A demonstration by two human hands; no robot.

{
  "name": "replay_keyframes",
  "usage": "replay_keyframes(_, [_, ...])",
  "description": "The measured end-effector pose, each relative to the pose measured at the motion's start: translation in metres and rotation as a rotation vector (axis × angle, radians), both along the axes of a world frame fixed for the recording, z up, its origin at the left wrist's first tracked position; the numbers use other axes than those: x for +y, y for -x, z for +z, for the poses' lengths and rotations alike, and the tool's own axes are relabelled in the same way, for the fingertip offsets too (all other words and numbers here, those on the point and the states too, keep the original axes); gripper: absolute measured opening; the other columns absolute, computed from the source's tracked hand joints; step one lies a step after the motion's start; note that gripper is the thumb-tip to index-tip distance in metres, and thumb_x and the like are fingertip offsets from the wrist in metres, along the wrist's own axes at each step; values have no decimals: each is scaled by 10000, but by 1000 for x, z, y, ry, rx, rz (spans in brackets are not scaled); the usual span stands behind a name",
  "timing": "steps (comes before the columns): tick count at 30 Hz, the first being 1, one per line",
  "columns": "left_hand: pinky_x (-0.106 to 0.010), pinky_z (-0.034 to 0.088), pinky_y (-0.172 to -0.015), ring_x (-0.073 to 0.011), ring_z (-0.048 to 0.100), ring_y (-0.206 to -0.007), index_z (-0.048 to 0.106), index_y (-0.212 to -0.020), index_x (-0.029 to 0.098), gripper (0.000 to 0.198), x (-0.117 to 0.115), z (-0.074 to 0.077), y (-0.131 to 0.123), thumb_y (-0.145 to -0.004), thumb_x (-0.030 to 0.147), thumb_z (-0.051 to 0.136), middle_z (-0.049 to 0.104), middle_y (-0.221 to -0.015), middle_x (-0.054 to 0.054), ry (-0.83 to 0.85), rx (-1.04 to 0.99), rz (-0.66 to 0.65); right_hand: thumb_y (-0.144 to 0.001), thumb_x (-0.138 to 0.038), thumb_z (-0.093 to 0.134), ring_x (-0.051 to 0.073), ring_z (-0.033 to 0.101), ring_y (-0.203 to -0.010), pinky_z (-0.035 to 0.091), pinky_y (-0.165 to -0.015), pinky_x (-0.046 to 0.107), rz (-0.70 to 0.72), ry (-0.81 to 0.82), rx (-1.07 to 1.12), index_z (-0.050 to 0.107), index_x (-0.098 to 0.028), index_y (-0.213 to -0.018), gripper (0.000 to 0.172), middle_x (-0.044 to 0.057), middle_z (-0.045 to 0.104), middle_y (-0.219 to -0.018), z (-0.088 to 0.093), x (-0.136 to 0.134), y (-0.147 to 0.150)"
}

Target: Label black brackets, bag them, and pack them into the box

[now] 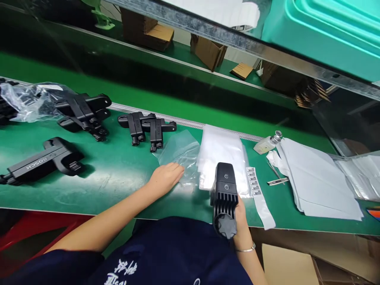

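Observation:
My right hand (241,211) grips a black plastic part (226,178) with a ribbed section and a lobed knob at its near end. The part stands up toward the camera and hides most of the fingers. My left hand (166,178) has its fingers closed on the edge of a clear plastic bag (181,146) lying flat on the green table. Right of that bag is a stack of clear bags (222,142), partly behind the held part. Beside the stack lies a strip of printed labels (258,194).
At left lies a black part marked BOSCH (38,162). More black parts (148,126) rest along the back edge, near a bulky plastic bag (35,101). On the right are a small bottle (267,144), tweezers (277,181) and white sheets (320,182). A shelf edge (208,33) crosses above.

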State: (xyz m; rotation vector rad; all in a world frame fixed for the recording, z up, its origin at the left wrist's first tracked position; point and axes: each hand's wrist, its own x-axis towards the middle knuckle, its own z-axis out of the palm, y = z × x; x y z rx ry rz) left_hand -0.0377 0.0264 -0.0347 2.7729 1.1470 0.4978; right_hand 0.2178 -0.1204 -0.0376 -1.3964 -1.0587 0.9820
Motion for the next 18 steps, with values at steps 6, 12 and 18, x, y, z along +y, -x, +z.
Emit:
replay_keyframes(6, [-289,477,-673,-214,668,-871,644,-964,196,163,2,5,-17,-976,248,489,709,-897,-52,157,146,83,-678,-506,860,283,679,-1020,569,-922,426,26,-42,113,700,-232,-1141,560,101,686,-1098,-4,-7,-9])
replay_keyframes(12, [-296,474,-627,-231,688,-773,622,-1241,227,336,-2,17,-37,-978,414,528,718,-848,-48,218,318,32,-721,-404,839,263,654,-1088,541,-969,400,44,-101,96,669,-245,-1158,495,88,659,-1143,-16,-9,-16])
replay_keyframes(18, [-272,455,-599,-223,660,-807,673,-823,162,355,-2,13,-35,-1004,382,462,670,-813,-93,138,267,37,-751,-437,816,252,644,-1048,540,-939,382,72,-111,64,674,-247,-1148,463,83,624,-1110,-4,-8,-20])
